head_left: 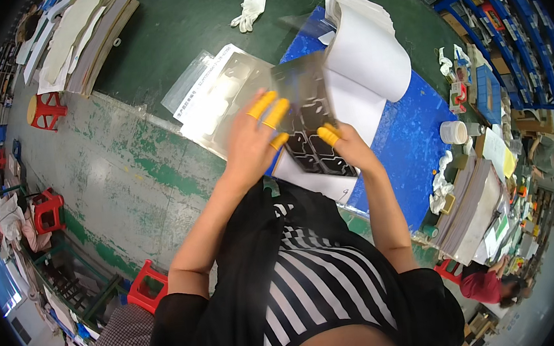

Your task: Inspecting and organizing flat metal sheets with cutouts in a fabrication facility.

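Sheet handling, judged partway: dark sheet [304, 95] being held, not yet laid down; silver sheet [217, 96] lying left of left fingers; white pages [372, 59] curling back beyond right fingers. Total remaining not showing. Right hand [356, 149] pinching dark sheet's right edge, yellow-capped thumb resting on face; left hand [247, 142] blurring at its left edge, grasp or mere touch not telling. Dark sheet spanning between both hands' fingers, looking thin, glossy, tilted, showing irregular cut-outs or markings.
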A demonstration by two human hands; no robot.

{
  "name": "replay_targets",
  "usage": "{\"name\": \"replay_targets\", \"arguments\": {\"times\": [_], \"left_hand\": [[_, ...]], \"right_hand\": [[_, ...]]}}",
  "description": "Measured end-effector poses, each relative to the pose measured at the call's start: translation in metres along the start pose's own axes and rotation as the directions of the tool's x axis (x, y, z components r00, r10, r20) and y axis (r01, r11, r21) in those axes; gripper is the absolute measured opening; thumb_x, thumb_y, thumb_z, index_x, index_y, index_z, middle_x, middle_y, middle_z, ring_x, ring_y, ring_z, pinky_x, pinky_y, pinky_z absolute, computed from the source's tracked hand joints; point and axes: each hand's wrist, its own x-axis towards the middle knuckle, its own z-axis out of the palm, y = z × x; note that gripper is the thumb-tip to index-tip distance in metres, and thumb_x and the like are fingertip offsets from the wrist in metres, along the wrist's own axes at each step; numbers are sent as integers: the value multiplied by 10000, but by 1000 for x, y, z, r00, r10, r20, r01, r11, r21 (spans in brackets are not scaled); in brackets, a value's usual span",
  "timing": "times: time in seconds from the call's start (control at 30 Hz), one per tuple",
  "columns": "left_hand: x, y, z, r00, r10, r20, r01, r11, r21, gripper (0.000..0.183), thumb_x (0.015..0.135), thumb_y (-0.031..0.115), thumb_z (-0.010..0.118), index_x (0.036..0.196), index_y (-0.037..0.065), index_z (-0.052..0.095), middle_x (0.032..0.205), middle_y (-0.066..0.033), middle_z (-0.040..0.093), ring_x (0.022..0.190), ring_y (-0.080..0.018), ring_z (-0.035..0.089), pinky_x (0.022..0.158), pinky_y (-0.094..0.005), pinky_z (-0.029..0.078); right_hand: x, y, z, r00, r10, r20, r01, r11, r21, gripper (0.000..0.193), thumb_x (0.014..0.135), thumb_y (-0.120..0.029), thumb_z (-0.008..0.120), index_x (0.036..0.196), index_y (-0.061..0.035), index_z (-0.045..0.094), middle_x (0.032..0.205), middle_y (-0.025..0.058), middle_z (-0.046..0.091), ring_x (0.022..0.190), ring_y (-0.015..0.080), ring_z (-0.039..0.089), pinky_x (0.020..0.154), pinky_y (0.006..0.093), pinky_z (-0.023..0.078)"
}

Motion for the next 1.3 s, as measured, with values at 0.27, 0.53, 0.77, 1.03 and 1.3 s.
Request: {"name": "replay_targets", "arguments": {"times": [0.27, 0.53, 0.77, 1.03, 1.3], "left_hand": [[-5, 7, 11, 905, -56, 421, -59, 965, 256, 207, 730, 113, 550, 921, 61, 609, 825, -115, 639, 857, -280, 616, 772, -388, 468], [-27, -36, -12, 863, -478, 164, 486, 874, -12, 133, 779, 79, 592, 887, 6, 569, 725, -196, 594, 632, -321, 593, 559, -386, 442], [-61, -124, 18, 784, -552, 283, 601, 562, -568, 139, 836, 70, 560, 932, -31, 570, 692, -52, 584, 630, -126, 499, 581, -260, 400], [-61, -210, 42, 814, -559, 158, 579, 758, -301, 115, 773, 49, 562, 859, -26, 546, 834, -192, 556, 772, -309, 541, 688, -363, 432], [-40, -260, 65, 760, -648, 52, 640, 759, 116, 151, 741, 7, 538, 879, 1, 599, 911, -220, 559, 819, -368, 569, 734, -414, 460]], "right_hand": [[10, -43, 33, 968, -225, 114, 217, 512, -831, 171, 727, -98, 596, 878, -24, 622, 898, 159, 629, 872, 317, 588, 755, 403, 468], [21, -30, 50, 722, -534, -440, 202, 771, -605, 506, 772, -126, 621, 1235, -16, 450, 1212, 189, 470, 1184, 330, 370, 986, 389, 310], [39, 82, 111, 977, 170, -128, -77, 844, 530, 347, 915, -188, 472, 1225, -45, 408, 981, 61, 545, 783, 119, 556, 668, 255, 488], [83, 79, 130, 916, 123, -381, 30, 928, 371, 416, 854, -44, 538, 1241, 0, 394, 897, 74, 565, 658, 113, 543, 511, 229, 461], [109, 106, 156, 923, 264, -279, -148, 914, 377, 469, 845, -103, 565, 1263, 3, 380, 1078, 133, 545, 846, 173, 587, 621, 276, 505]]}}
